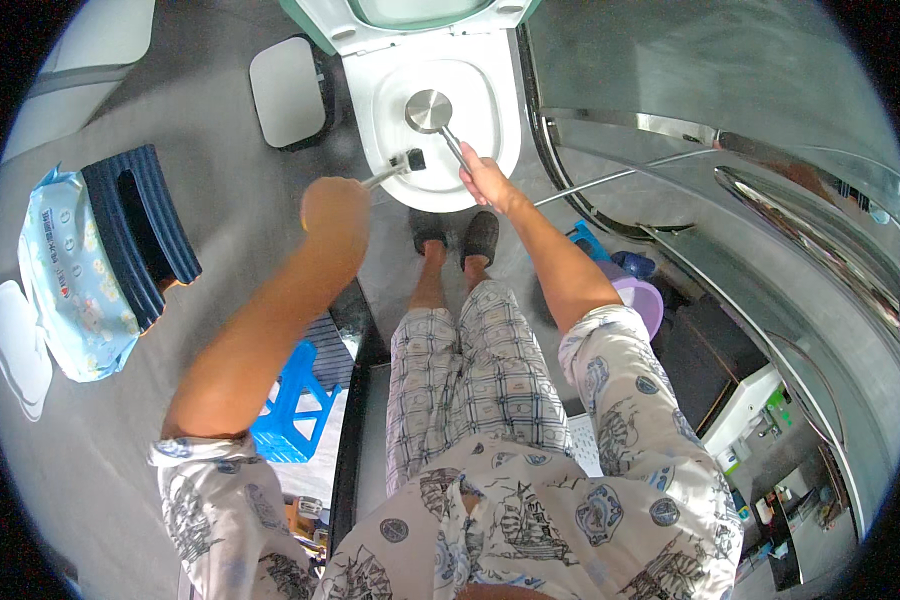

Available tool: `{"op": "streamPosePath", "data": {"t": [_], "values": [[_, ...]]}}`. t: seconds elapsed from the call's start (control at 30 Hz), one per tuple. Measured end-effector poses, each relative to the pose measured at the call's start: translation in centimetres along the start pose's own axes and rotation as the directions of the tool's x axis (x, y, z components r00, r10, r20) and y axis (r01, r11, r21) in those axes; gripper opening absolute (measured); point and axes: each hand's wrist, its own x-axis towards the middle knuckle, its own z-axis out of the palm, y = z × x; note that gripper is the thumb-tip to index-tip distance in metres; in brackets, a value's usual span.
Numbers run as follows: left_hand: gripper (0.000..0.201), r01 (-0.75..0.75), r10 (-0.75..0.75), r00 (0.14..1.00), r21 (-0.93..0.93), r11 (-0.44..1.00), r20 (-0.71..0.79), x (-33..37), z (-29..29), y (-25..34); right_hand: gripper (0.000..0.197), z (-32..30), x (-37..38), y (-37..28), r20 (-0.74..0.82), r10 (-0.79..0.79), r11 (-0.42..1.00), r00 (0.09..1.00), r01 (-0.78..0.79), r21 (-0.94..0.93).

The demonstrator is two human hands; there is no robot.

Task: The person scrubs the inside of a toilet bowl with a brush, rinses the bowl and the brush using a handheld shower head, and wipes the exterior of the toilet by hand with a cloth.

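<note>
A round, silver metal ladle-like tool (428, 111) is held above the bowl of a white toilet (506, 130), its handle grasped by the fingers of the right hand (485, 182); whether the bowl is touched cannot be told. To its near left, a slim grey-handled tool with a small dark head (400, 164) is clenched in the blurred left hand (335, 212), most of whose fingers are hidden. The raised pale-green toilet lid (320, 30) is cut off at the far edge. A round purple plastic basin (646, 303) is partly covered by the right arm.
</note>
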Motion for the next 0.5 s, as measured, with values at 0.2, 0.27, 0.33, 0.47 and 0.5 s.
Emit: {"op": "streamPosePath", "data": {"t": [0.2, 0.27, 0.33, 0.47, 0.5], "values": [[0.013, 0.111, -0.122, 0.988, -0.107, 0.988, -0.098, -3.4, 7.0, 5.3, 0.041, 2.8, -0.4, -1.2, -0.039, -0.036, 0.995, 0.999, 0.040, 0.093], [0.014, 0.126, -0.143, 0.988, -0.231, 0.965, -0.059, -4.0, 7.0, 6.5, 0.040, 1.7, 0.0, 0.1, -0.055, -0.056, 0.993, 0.997, 0.061, 0.102], [0.019, 0.248, -0.209, 0.967, -0.355, 0.901, 0.144, -4.7, 5.4, 7.1, 0.046, 1.1, 0.5, 1.4, -0.108, -0.140, 0.988, 0.984, 0.146, 0.051], [0.029, 0.219, -0.262, 0.965, -0.570, 0.792, 0.007, -6.0, 7.7, 6.4, 0.049, 0.1, 0.0, 2.5, -0.183, -0.111, 0.993, 0.977, 0.103, -0.053], [0.033, 0.326, -0.286, 0.944, -0.581, 0.746, 0.162, -5.7, 7.9, 5.9, 0.050, 0.2, -0.3, 2.5, -0.182, -0.097, 0.995, 0.979, 0.092, -0.033]]}}
